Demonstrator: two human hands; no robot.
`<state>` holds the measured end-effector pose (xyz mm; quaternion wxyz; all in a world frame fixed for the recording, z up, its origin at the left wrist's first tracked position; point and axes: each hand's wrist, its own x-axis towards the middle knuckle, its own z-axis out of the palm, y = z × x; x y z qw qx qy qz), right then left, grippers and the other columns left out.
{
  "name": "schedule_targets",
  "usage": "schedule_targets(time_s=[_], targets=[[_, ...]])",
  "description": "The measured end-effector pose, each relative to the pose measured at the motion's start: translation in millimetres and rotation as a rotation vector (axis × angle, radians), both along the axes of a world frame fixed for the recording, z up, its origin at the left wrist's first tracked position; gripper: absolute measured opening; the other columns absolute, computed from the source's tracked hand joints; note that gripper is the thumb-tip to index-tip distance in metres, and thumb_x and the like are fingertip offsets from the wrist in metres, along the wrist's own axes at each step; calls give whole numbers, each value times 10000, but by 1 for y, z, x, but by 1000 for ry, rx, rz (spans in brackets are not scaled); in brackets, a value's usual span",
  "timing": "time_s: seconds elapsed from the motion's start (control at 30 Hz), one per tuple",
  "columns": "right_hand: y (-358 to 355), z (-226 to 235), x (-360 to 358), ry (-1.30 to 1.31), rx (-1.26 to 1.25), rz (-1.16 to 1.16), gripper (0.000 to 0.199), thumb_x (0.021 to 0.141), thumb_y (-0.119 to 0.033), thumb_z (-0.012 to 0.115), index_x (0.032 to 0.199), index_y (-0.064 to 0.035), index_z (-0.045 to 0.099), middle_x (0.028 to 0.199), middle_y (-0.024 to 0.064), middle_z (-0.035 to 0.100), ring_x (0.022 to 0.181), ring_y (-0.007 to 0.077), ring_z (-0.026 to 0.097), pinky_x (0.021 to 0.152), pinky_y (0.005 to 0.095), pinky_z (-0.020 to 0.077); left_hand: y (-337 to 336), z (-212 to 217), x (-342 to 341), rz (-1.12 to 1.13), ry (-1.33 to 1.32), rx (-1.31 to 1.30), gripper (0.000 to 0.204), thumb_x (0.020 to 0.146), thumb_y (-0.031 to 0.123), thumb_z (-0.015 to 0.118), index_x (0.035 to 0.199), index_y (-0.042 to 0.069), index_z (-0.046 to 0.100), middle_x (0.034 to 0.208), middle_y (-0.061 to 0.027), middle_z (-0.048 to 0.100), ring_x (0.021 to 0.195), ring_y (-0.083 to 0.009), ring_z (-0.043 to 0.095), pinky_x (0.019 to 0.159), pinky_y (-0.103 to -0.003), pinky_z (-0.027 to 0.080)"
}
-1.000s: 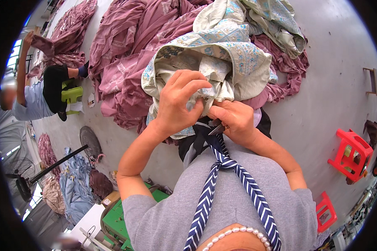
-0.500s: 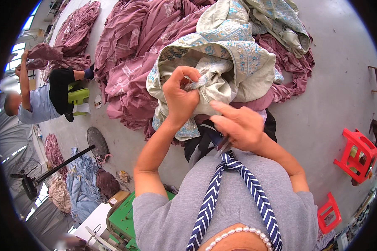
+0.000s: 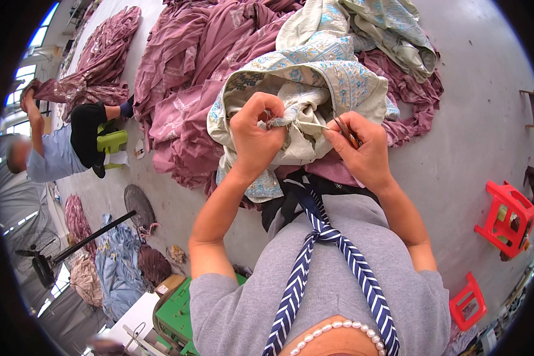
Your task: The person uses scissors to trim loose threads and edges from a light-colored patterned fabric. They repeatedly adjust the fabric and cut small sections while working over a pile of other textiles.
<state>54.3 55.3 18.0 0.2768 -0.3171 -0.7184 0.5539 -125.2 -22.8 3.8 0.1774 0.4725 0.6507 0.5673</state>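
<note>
A pale green cloth [image 3: 357, 83] with blue patterned borders lies bunched in front of me, its folded edge forming an open pocket. My left hand [image 3: 256, 135] is closed, pinching a gathered, frayed bit of this cloth between thumb and fingers. Close by on the right, my right hand [image 3: 364, 151] is closed around small dark scissors [image 3: 348, 133]. Its thumb and fingertip also pinch the end of a thin whitish strip [image 3: 312, 125], which stretches across from the cloth at my left hand. The blades are partly hidden by my fingers.
Mauve cloth [image 3: 181, 89] is heaped beneath and beyond. A navy striped strap [image 3: 299, 279] hangs knotted at my chest. At left, a co-worker [image 3: 59, 151] handles mauve cloth near a green stool [image 3: 111, 141]. A fan [image 3: 41, 255] stands lower left; a red stool [image 3: 504, 219] stands right.
My right hand has risen from near the strap to the cloth, where it now holds scissors and pinches the strip. The left hand keeps its grip. The co-worker's arms have shifted slightly.
</note>
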Motion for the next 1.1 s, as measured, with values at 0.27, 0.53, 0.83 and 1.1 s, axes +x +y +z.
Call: schedule_targets(time_s=[0.27,0.53,0.83,1.1], targets=[[-1,-6,13,79,68,-56,158,737,25,664,862,-22,579,612,9,476,496,66,391,463,224,328,2,11,10,-143,322,44,292,589,-146,580,820,32,585,807,-57,606,622,-99,520,562,-213,414],[4,-24,17,91,422,-200,133,791,-12,654,906,-24,587,747,32,611,509,61,436,474,194,352,7,4,21,-73,294,90,245,593,-107,651,789,31,597,755,-79,621,607,-126,553,532,-224,427],[1,-1,15,-20,34,-32,207,791,-184,706,817,-10,597,570,62,510,480,101,450,451,261,363,20,15,35,-105,493,150,226,572,-62,660,768,40,610,711,-94,599,581,-237,571,509,-300,448],[19,-5,24,103,-485,65,136,855,-124,639,806,-8,588,646,-75,472,580,2,379,492,186,299,16,24,6,-370,-267,-492,123,716,-32,694,815,4,630,782,19,613,657,-21,522,558,-183,418]])
